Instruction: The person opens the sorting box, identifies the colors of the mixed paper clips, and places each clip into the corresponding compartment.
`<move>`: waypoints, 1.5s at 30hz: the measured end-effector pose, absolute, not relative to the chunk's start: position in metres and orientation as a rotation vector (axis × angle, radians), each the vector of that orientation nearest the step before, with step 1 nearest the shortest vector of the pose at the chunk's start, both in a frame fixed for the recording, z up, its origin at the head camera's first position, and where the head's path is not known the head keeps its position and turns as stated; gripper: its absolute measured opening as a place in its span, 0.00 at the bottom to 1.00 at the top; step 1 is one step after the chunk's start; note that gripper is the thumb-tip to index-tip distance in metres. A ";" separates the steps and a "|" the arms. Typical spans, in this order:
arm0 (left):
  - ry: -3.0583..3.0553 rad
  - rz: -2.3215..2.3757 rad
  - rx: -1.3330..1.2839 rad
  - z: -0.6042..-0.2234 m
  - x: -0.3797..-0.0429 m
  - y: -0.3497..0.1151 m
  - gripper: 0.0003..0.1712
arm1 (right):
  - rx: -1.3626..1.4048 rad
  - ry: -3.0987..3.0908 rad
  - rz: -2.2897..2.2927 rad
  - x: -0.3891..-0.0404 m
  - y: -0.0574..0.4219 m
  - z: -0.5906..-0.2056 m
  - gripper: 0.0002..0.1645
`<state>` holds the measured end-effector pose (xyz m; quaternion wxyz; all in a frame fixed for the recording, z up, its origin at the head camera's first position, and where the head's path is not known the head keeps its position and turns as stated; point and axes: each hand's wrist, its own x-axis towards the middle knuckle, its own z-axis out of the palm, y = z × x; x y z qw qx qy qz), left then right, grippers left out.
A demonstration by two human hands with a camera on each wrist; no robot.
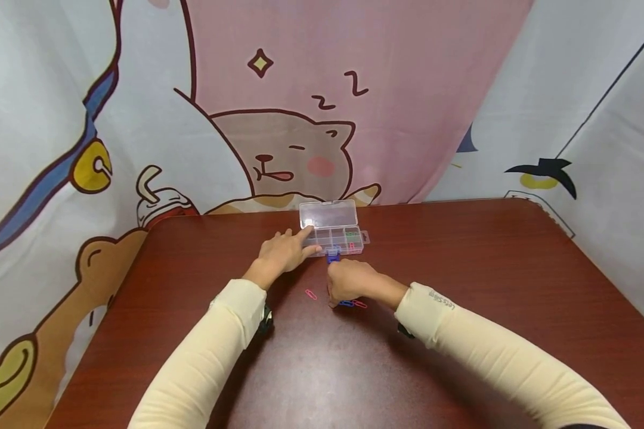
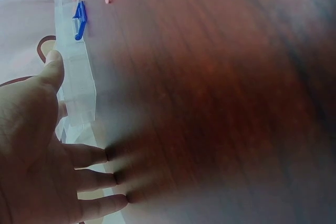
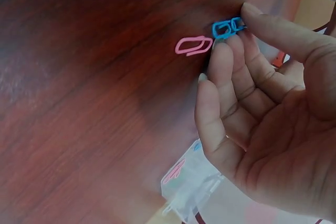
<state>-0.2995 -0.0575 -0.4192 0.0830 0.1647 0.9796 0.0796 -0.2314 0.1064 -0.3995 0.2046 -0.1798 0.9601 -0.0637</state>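
Note:
A clear plastic compartment box [image 1: 330, 241] lies on the table with its lid [image 1: 328, 214] raised at the back. Over its left end reaches my left hand [image 1: 282, 251]; the index finger and thumb lie at the box, the other fingers extended beside it. My right hand [image 1: 350, 280] is lowered to the table in front of the box, pinching a blue paper clip [image 3: 238, 23] between thumb and fingertips. Another blue paper clip [image 3: 221, 29] lies right against it, and a pink paper clip [image 3: 193, 45] is just beyond the fingertips.
A second pink paper clip [image 1: 311, 294] lies on the brown table [image 1: 322, 369] between the hands. Green clips [image 1: 351, 234] and pink clips [image 1: 352, 246] sit in right-end compartments. The box's front has a blue latch [image 2: 80, 20]. A printed curtain [image 1: 408, 89] hangs behind.

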 end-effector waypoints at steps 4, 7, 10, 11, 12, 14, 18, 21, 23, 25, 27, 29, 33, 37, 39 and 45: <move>2.923 0.235 0.496 -0.418 -0.299 -0.059 0.39 | -0.523 2.657 -0.219 -0.232 0.106 -0.399 0.13; 2.930 0.234 0.500 -0.418 -0.299 -0.059 0.38 | -0.559 2.604 -0.342 -0.236 0.110 -0.398 0.10; 2.933 0.228 0.495 -0.418 -0.300 -0.059 0.38 | -0.534 2.490 -0.567 -0.243 0.118 -0.393 0.07; 2.931 0.226 0.493 -0.418 -0.300 -0.059 0.38 | -0.507 2.453 -0.644 -0.247 0.121 -0.391 0.06; 2.929 0.223 0.493 -0.419 -0.300 -0.059 0.38 | -0.467 2.414 -0.722 -0.250 0.124 -0.388 0.05; 2.919 0.222 0.492 -0.419 -0.301 -0.058 0.39 | -0.380 2.372 -0.857 -0.259 0.132 -0.382 0.05; 2.901 0.222 0.485 -0.421 -0.301 -0.058 0.40 | -0.217 2.379 -1.086 -0.276 0.146 -0.372 0.07; 2.894 0.225 0.477 -0.421 -0.302 -0.059 0.40 | -0.113 2.400 -1.219 -0.287 0.154 -0.369 0.09; 2.892 0.224 0.477 -0.422 -0.302 -0.059 0.40 | -0.060 2.405 -1.272 -0.292 0.158 -0.367 0.10; 2.894 0.226 0.479 -0.422 -0.302 -0.059 0.40 | -0.020 2.398 -1.305 -0.296 0.162 -0.367 0.12; 2.896 0.230 0.485 -0.422 -0.302 -0.059 0.40 | 0.004 2.385 -1.327 -0.298 0.164 -0.367 0.13; 2.897 0.236 0.488 -0.422 -0.303 -0.059 0.40 | 0.023 2.369 -1.349 -0.301 0.166 -0.367 0.14; 2.903 0.246 0.485 -0.421 -0.303 -0.059 0.40 | 0.054 2.335 -1.386 -0.304 0.168 -0.368 0.15; 2.911 0.251 0.483 -0.421 -0.303 -0.059 0.40 | 0.074 2.320 -1.402 -0.305 0.167 -0.369 0.15; 2.910 0.252 0.482 -0.421 -0.303 -0.059 0.40 | 0.082 2.314 -1.413 -0.305 0.167 -0.370 0.16; 2.903 0.234 0.476 -0.422 -0.303 -0.059 0.40 | 0.088 2.302 -1.438 -0.306 0.165 -0.372 0.21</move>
